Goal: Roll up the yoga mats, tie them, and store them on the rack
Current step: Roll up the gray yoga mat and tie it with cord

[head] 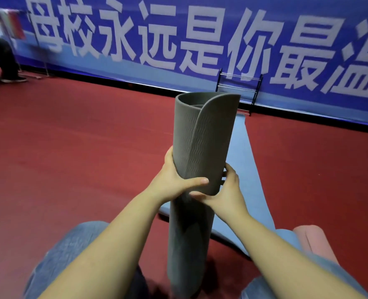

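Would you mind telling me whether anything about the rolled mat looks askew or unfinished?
Yes. The grey mat, held upright by the left hand and right hand, is loosely rolled: its outer flap peels away near the top, leaving an open gap. No tie is visible on it.

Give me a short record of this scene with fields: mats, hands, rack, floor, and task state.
grey mat: rolled, held upright, outer flap loose at the top
blue mat: lying flat, unrolled, on the floor behind the grey mat
pink mat: rolled, on the floor at the lower right
left hand: grips the grey mat at mid height
right hand: holds the grey mat from the other side
rack: black, by the blue banner, no mat visible on it
floor: red
task state: no tie visible on the grey mat; not stored yet
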Motion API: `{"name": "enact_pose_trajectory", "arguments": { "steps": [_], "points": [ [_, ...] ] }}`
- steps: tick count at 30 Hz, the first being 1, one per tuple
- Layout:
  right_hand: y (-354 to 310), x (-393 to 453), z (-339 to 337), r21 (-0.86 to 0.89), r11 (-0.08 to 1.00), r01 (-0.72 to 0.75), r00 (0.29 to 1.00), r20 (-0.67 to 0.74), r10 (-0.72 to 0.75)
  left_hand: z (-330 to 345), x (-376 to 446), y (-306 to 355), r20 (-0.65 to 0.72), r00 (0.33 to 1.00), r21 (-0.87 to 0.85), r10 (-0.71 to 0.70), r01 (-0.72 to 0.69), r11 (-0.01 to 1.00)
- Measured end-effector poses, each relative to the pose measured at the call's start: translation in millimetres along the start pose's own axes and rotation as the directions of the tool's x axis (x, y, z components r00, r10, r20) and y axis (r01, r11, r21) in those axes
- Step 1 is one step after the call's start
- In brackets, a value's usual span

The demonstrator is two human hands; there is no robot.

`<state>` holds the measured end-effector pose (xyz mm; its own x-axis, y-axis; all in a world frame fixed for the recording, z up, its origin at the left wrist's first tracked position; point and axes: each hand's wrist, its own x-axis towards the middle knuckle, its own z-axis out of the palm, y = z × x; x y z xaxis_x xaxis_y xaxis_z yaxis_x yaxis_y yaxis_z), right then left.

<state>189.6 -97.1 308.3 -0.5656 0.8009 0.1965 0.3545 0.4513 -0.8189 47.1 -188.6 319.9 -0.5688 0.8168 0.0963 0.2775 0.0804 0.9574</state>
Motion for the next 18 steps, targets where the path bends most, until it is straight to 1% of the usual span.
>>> {"name": "enact_pose_trajectory", "arguments": {
  "steps": [2,4,5,7,8,9,11,12,13,14,15,17,18],
  "points": [
    [-5.1,-3.4,1.3,-0.021,1.0,-0.005,1.0,0.02,0.005,-2.3,-0.1,8.5,-0.03,1.0,0.054,-0.004,0.006,0.999],
    [-5.4,-5.3,-3.4,-0.032,0.999,-0.011,0.998,0.066,0.013,-2.9,-3.5,14.0,-0.081,0.996,0.06,-0.035,0.04,0.997],
    [-4.3,-6.0,-7.7,-0.022,1.0,-0.013,0.995,0.101,0.015,-1.7,-6.3,16.2,-0.1,0.994,0.055,-0.039,0.044,0.998],
    [-11.0,-9.0,-17.0,0.056,0.998,0.007,0.986,0.168,-0.017,2.1,-12.0,19.5,-0.139,0.99,0.038,-0.02,0.026,0.999],
    [-19.4,-10.2,-22.3,0.115,0.993,0.033,0.987,0.154,-0.051,4.5,-14.5,21.1,-0.147,0.989,0.016,-0.011,0.014,1.0],
    [-32.6,-9.1,-28.8,0.177,0.982,0.072,0.992,0.089,-0.089,6.9,-16.9,21.9,-0.147,0.989,-0.004,-0.003,0.003,1.0],
    [-73.5,0.3,-48.2,0.253,0.946,0.202,0.978,-0.1,-0.182,12.9,-21.4,25.4,-0.142,0.99,-0.005,0.009,-0.01,1.0],
    [-100.1,7.3,-60.3,0.234,0.934,0.269,0.958,-0.169,-0.233,16.6,-24.0,27.3,-0.142,0.99,0.008,0.011,-0.01,1.0],
    [-128.4,14.6,-73.0,0.167,0.93,0.326,0.935,-0.2,-0.292,19.9,-26.2,29.1,-0.145,0.989,0.02,0.015,-0.012,1.0],
    [-155.5,23.0,-85.0,0.071,0.926,0.372,0.917,-0.182,-0.354,23.2,-28.4,30.0,-0.149,0.989,0.028,0.017,-0.013,1.0],
    [-181.9,32.4,-98.7,-0.043,0.913,0.406,0.904,-0.125,-0.408,25.6,-30.6,31.6,-0.15,0.988,0.03,0.026,-0.021,0.999],
    [-232.1,50.9,-124.2,-0.253,0.857,0.449,0.888,0.022,-0.459,29.2,-34.1,31.5,-0.144,0.988,0.04,0.057,-0.052,0.998],
    [-254.0,56.6,-133.4,-0.333,0.819,0.467,0.877,0.054,-0.477,29.6,-34.3,31.6,-0.143,0.987,0.047,0.075,-0.069,0.996]
  ]
}}
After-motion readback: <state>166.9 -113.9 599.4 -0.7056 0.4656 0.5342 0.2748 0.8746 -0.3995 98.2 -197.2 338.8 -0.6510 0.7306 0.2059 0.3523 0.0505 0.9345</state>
